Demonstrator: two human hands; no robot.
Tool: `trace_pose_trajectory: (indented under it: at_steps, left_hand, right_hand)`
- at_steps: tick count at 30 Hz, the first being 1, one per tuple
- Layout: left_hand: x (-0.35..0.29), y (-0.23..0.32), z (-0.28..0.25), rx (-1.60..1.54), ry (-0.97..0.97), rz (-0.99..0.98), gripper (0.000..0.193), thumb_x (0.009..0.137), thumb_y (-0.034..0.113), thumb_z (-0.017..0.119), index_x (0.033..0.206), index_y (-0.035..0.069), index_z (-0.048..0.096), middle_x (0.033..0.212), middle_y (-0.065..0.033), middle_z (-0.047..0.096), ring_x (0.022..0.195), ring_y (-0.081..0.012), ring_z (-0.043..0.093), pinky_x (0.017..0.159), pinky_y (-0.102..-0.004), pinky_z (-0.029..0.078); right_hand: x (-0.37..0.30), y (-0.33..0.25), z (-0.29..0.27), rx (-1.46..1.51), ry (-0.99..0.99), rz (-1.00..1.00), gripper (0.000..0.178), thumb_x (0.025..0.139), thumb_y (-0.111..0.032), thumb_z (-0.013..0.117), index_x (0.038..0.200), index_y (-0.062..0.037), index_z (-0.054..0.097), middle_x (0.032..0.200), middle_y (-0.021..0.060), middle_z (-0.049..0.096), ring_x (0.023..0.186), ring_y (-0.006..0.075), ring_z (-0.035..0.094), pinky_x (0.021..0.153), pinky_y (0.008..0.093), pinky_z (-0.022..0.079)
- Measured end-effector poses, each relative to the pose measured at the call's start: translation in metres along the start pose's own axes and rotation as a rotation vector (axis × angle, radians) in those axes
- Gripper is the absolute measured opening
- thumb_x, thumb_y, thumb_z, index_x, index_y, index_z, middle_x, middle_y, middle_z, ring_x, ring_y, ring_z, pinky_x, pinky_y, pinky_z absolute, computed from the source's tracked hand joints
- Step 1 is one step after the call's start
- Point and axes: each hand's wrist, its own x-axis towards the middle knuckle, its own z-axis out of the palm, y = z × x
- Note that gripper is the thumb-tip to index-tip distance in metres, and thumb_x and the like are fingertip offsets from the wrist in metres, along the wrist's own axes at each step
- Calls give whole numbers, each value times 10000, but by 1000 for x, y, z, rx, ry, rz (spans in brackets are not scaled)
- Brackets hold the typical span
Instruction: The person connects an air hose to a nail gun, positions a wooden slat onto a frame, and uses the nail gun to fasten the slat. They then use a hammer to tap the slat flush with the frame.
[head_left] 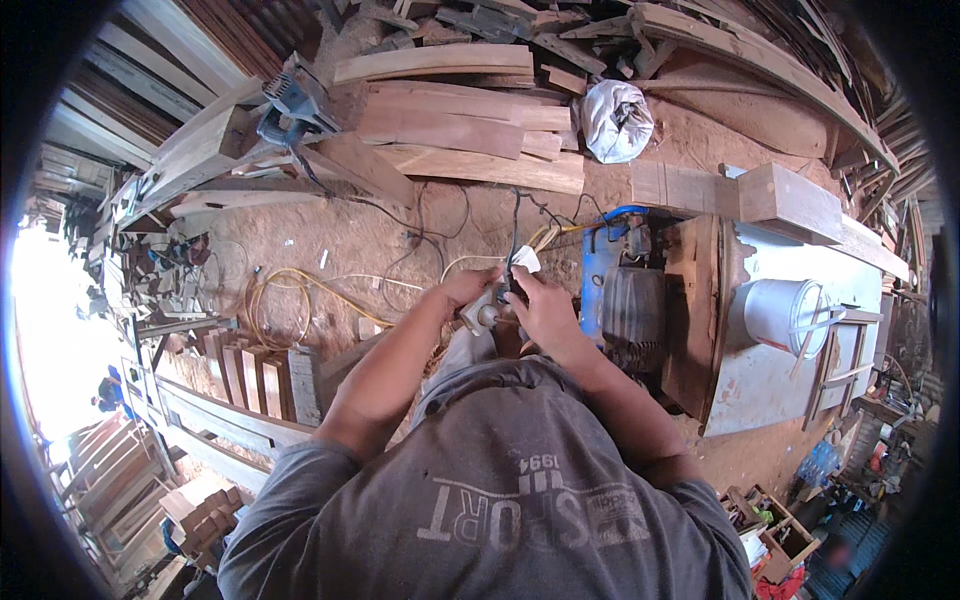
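In front of my belly both hands are close together on a small pale grey tool (481, 314) with a rounded end; its exact kind is too small to tell. My left hand (468, 289) wraps round its left side, fingers closed. My right hand (545, 308) has its fingers bent round a dark part beside it, perhaps a cord or handle. Just beyond the fingers a dark cable (513, 235) runs away over the ground. A white piece (525, 259), like paper or cloth, shows by my right fingertips. My fingers partly hide the tool.
A blue air compressor (596, 280) stands close on my right, beside a pale tabletop (745, 385) bearing a white bucket (782, 312). Yellow hose (268, 285) coils on the ground at left. Planks (470, 165) and a white sack (617, 122) lie ahead.
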Motion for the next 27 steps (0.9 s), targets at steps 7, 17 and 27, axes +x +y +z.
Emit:
trace_pose_trajectory:
  at_steps: [7, 17, 27]
  left_hand:
    - [-4, 4, 6, 348, 179, 58, 623, 1127, 561, 479, 1366, 29, 698, 1185, -135, 765, 948, -188, 737, 854, -386, 610]
    - [6, -23, 15, 72, 114, 51, 456, 1107, 483, 542, 1229, 87, 733, 1022, -83, 763, 833, -206, 726, 740, -407, 593]
    - [-12, 6, 29, -46, 142, -96, 450, 1118, 476, 534, 1225, 92, 742, 992, -67, 779, 788, -201, 728, 686, -410, 589]
  right_hand:
    - [-12, 7, 11, 6, 21, 19, 475, 926, -200, 784, 1346, -17, 657, 1147, 251, 723, 1007, 464, 709, 851, 532, 589]
    - [-26, 22, 21, 53, -30, 45, 263, 953, -205, 728, 1110, -10, 647, 955, 288, 710, 908, 517, 686, 788, 585, 553]
    - [-23, 29, 17, 140, -17, 137, 282, 963, -254, 729, 1099, -13, 676, 986, 280, 718, 926, 486, 701, 793, 547, 564]
